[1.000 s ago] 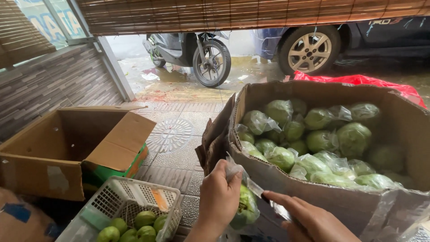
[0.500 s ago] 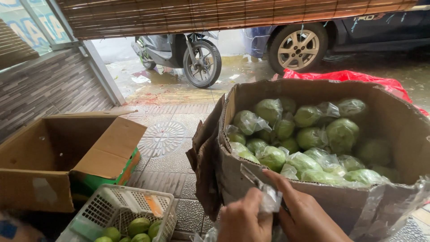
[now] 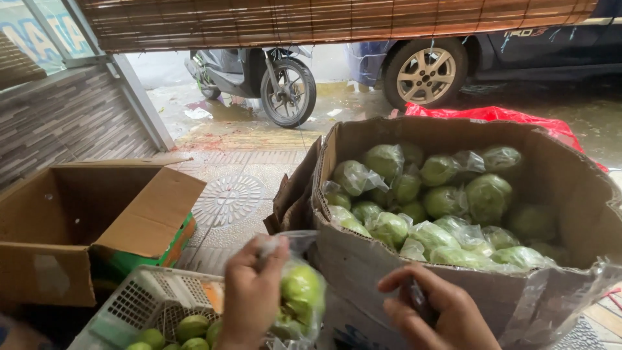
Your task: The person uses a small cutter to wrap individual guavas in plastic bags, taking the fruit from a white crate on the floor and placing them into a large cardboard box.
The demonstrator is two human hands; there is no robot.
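Both hands are raised at the bottom of the view. The left hand (image 3: 251,295), back toward the camera, has its fingers (image 3: 272,254) pinched together at the top. The right hand (image 3: 435,310) is curled, its fingers bent inward around something small and dark.

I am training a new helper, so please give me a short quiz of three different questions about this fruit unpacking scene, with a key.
1. True or false: the left hand holds a clear plastic bag of green fruit.
2. What fills the large brown cardboard box? A) red apples B) bagged green round fruit C) bottles
3. Fill in: unwrapped green fruit lies in the white plastic ______.

Key: 1 true; 2 B; 3 basket. The right hand pinches something small, unclear.
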